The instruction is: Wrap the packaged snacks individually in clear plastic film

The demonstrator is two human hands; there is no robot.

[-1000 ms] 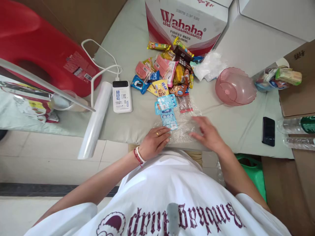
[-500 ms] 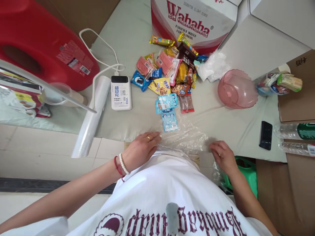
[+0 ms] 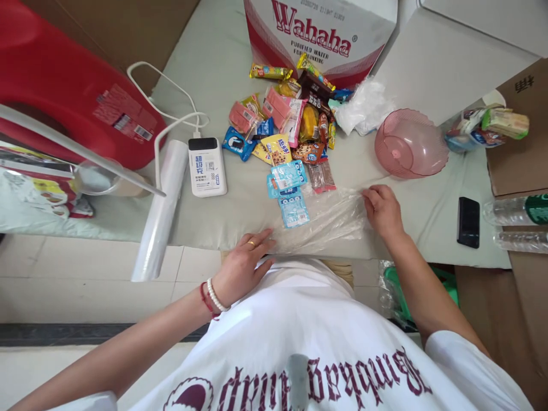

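A thin, crinkled sheet of clear plastic film (image 3: 338,220) lies along the table's front edge; whether it is a bag or a single layer I cannot tell. My right hand (image 3: 384,212) pinches its right corner between thumb and fingers. At the opposite end, my left hand (image 3: 247,264) rests with fingers stretched out, fingertips at the film's left edge. Light-blue snack packets (image 3: 293,209) lie by the film, and a brown-red packet (image 3: 321,176) touches its far side. Behind them is a pile of wrapped snacks (image 3: 280,149).
A pink bowl (image 3: 391,162), crumpled white plastic (image 3: 363,108) and black phone (image 3: 468,222) are to the right. Leftward lie a white power bank (image 3: 207,171) with cable, a clear roll (image 3: 160,217) and a red jug (image 3: 128,117). A Wahaha carton (image 3: 317,40) stands behind.
My right hand has moved away from my body, over the table, drawing the film's right end out and flatter. My left hand stays near the film's left edge. The view has shifted slightly.
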